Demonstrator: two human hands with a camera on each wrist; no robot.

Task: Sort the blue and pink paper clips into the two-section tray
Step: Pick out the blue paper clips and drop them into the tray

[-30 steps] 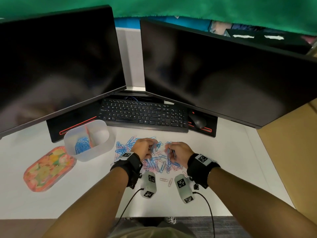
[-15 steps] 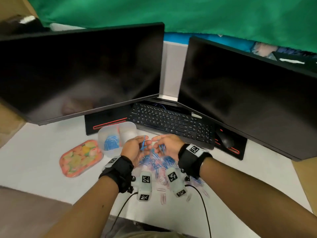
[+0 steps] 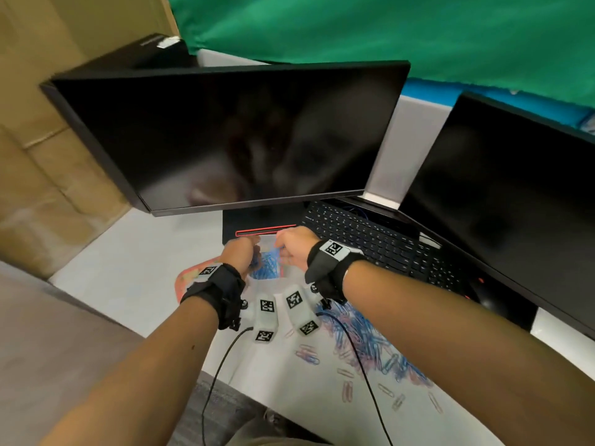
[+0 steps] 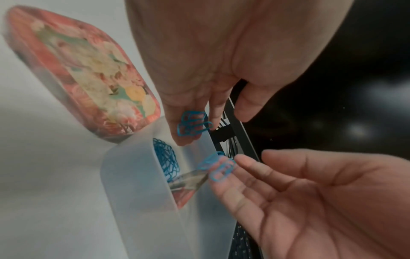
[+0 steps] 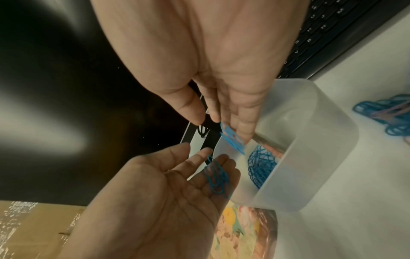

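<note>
A translucent two-section tray (image 4: 133, 184) (image 5: 310, 149) stands in front of the left monitor, with blue clips (image 4: 166, 161) (image 5: 259, 166) heaped in one section. Both hands hover just over that section. My left hand (image 3: 240, 255) has straight fingers, and a few blue clips (image 4: 193, 125) lie loose on its fingertips. My right hand (image 3: 294, 249) is palm-open, with more blue clips (image 4: 218, 166) (image 5: 233, 138) slipping off its fingertips. The mixed pile of blue and pink clips (image 3: 363, 336) lies on the desk to the right, behind my right wrist.
A pink floral tin (image 4: 88, 70) (image 3: 190, 278) sits right beside the tray on the left. A black keyboard (image 3: 370, 239) lies to the right, under two dark monitors (image 3: 241, 140). Stray pink clips (image 3: 346, 389) lie near the desk's front edge.
Both hands left the pile with blue clips and moved left to above the tray. Their fingers have straightened out over the blue section, and the head view has swung left.
</note>
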